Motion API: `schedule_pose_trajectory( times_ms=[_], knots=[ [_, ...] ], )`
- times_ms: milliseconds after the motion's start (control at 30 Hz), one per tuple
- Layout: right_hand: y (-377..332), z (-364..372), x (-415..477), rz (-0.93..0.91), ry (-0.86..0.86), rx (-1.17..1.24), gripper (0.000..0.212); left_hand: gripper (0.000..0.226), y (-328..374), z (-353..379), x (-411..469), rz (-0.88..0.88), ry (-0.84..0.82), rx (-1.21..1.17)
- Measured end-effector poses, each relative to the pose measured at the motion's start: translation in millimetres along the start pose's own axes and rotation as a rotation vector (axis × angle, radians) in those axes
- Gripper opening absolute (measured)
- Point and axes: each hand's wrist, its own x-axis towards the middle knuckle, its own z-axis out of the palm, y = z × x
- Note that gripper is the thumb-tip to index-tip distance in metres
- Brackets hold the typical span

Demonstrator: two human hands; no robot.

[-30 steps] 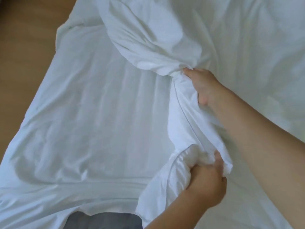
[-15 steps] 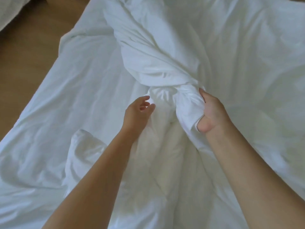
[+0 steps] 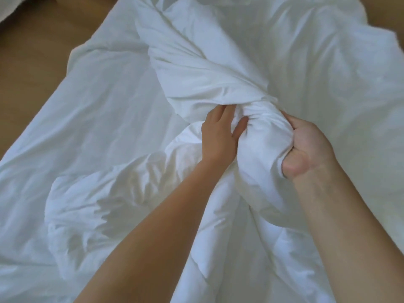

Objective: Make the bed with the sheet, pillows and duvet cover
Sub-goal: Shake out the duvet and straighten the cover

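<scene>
A white duvet cover [image 3: 203,68] lies bunched and twisted across the middle of the bed, over a flat white sheet [image 3: 98,132]. The padded duvet [image 3: 251,241] runs from the twist toward me. My right hand [image 3: 306,149] grips a thick gathered roll of the white fabric at the twist. My left hand [image 3: 220,136] is right beside it on the left, its fingers curled into the folds of the same bunch. No pillow on the bed is in view.
Wooden floor [image 3: 32,62] shows along the bed's left side and at the top right corner. A bit of white bedding [image 3: 11,5] lies on the floor at the top left.
My left hand let go of the near duvet end, reached forward, and now digs into the bunch beside my right hand. My right hand has kept its grip on the gathered fabric.
</scene>
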Motion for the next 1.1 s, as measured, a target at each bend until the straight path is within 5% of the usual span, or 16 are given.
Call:
schedule_pose_trajectory(
  times_ms=[133,233,333,400,500,600,700,900,1000,1100],
  knots=[
    [-33.3,-6.8,9.5,-0.098,0.032,-0.15,0.037,0.078,-0.9,14.8,22.5,-0.015,-0.166,0.125],
    [-55.2,-10.5,20.1,-0.223,0.131,-0.321,0.03,0.072,1.4,30.7,47.1,-0.004,-0.18,0.281],
    [-71.8,-25.1,40.0,-0.671,0.603,-0.992,0.029,0.053,-3.6,45.0,66.4,0.054,-0.232,0.429],
    [-65.0,-31.6,45.5,-0.991,0.749,-1.469,0.04,0.039,-9.0,47.0,77.4,0.05,-0.247,0.438],
    [-26.6,-40.3,54.1,-1.279,0.443,-1.882,0.057,0.031,-11.7,38.6,92.0,-0.014,-0.223,0.258],
    [15.0,-41.0,64.2,-0.888,0.207,-2.247,0.094,0.027,-13.5,16.1,92.4,-0.124,-0.282,0.12],
    [40.5,-35.9,72.8,-0.745,0.227,-2.36,0.114,0.038,-23.4,-22.7,80.4,-0.222,-0.384,-0.017],
    [53.4,6.3,71.6,-1.207,0.07,-2.081,0.033,0.026,-63.6,-101.3,56.6,-0.399,-0.358,-0.305],
    [49.0,13.5,58.1,-1.297,-0.1,-1.982,0.026,0.021,-79.1,-108.2,42.6,-0.393,-0.334,-0.183],
    [51.5,10.3,35.6,-1.154,-0.07,-1.8,0.034,0.009,-94.5,-106.5,51.1,-0.381,-0.287,-0.111]
  ],
)
